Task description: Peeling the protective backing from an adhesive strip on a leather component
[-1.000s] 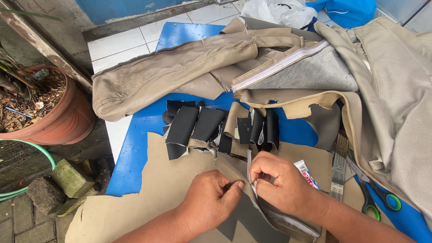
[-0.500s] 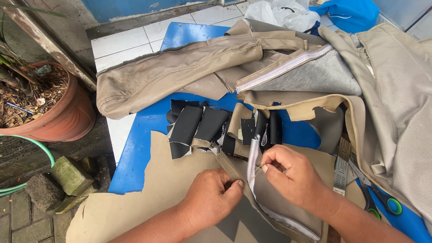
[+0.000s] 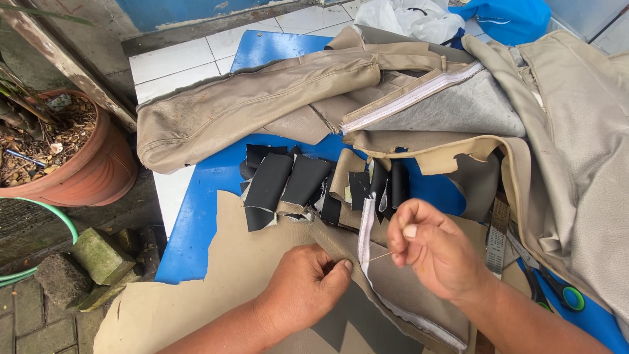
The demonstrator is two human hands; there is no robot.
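My left hand (image 3: 304, 286) presses down on a beige leatherette piece (image 3: 216, 288), fingertips pinching its seam beside a white-edged strip (image 3: 364, 244). My right hand (image 3: 436, 252) is raised just right of it, thumb and forefinger pinched on a thin thread (image 3: 380, 257) that runs back to the seam. Black leatherette pieces (image 3: 288, 180) lie just beyond the hands on a blue table (image 3: 203, 203). A long worn beige cover (image 3: 262, 98) lies across the far side.
A terracotta plant pot (image 3: 78, 164) stands at the left beside a green hose (image 3: 46, 223) and stone blocks (image 3: 98, 259). Green-handled scissors (image 3: 550, 288) and a measuring tape (image 3: 496, 239) lie at the right. More beige upholstery (image 3: 576, 144) is piled at the right.
My right hand has lifted up and to the right from the seam, drawing the thread out. My left hand has stayed on the beige piece.
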